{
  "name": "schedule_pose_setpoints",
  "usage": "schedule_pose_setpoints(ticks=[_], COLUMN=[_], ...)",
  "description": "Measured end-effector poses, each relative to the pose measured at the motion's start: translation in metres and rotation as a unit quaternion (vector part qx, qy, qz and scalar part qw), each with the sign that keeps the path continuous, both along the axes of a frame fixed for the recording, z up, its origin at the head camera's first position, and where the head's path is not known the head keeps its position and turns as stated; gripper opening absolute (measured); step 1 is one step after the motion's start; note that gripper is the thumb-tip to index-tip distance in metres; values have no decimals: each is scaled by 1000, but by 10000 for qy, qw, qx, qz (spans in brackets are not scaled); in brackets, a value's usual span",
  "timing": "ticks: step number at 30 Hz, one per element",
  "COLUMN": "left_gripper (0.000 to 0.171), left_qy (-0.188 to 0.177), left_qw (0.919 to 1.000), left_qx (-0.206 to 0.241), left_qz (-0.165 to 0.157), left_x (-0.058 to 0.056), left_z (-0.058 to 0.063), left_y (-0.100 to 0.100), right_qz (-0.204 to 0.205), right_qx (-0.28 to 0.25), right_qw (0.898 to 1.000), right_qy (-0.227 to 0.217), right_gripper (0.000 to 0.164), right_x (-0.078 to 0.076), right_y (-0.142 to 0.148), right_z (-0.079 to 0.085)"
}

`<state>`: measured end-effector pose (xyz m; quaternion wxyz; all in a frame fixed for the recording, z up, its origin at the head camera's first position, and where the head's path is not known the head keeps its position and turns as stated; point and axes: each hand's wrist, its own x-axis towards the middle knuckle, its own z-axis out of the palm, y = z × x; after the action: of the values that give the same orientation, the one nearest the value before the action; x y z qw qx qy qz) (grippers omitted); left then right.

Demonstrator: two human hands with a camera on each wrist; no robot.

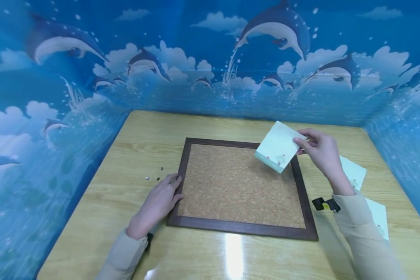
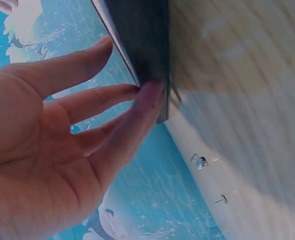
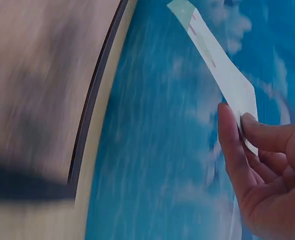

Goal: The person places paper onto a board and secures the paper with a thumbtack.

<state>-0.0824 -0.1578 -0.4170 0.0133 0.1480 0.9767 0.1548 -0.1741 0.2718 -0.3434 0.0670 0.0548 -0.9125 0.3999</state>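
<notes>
Sleeve (image 1: 364, 229) — right hand (image 1: 320, 151) pinches paper (image 1: 277, 144), clear above corkboard edge (image 1: 302, 194).

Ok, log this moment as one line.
right hand: pinches pale green sheet over corkboard | left hand: touches corkboard's left edge | pins: on table, left of corkboard

A blue sea-themed backdrop (image 1: 203, 103) rises behind the table and along its left and right sides. Printed on it are leaping dolphins of different sizes, the most prominent a large dolphin (image 1: 280, 21) right of centre near the top. Puffy white clouds (image 1: 183, 64) line the middle, above paler rippling water, with a white splash (image 1: 230, 74) beneath the large dolphin's tail. The table (image 1: 103, 217) is pale yellowish with wood grain; a bright glare (image 1: 233, 252) shines near the front.
</notes>
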Motion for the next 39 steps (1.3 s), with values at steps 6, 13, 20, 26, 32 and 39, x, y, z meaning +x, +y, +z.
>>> schedule_pose_setpoints(ticks=[6,13,20,26,32,39], left_gripper=[50,54,55,43,47,52], left_qy=[-226,233,416,-45,-525,-701], left_qw=[9996,9982,9949,9932,9902,9889], left_qx=[65,546,851,448,131,130], left_qz=[160,18,-358,-1071,-1284,-1300], left_x=[-3,-4,-3,-1,2,0], left_z=[6,10,9,6,5,7], left_y=[3,12,20,22,21,17], right_qz=[857,1476,1941,2238,2189,2165], right_qx=[-590,-889,-521,-97,57,-82], right_qw=[9923,9733,9558,9397,9397,9432], right_qy=[-666,-1519,-2144,-2583,-2625,-2517], right_gripper=[38,34,38,37,36,37], right_x=[-14,-32,-43,-49,-53,-52], right_y=[-64,-127,-165,-185,-192,-196], right_z=[-3,-33,-58,-68,-74,-74])
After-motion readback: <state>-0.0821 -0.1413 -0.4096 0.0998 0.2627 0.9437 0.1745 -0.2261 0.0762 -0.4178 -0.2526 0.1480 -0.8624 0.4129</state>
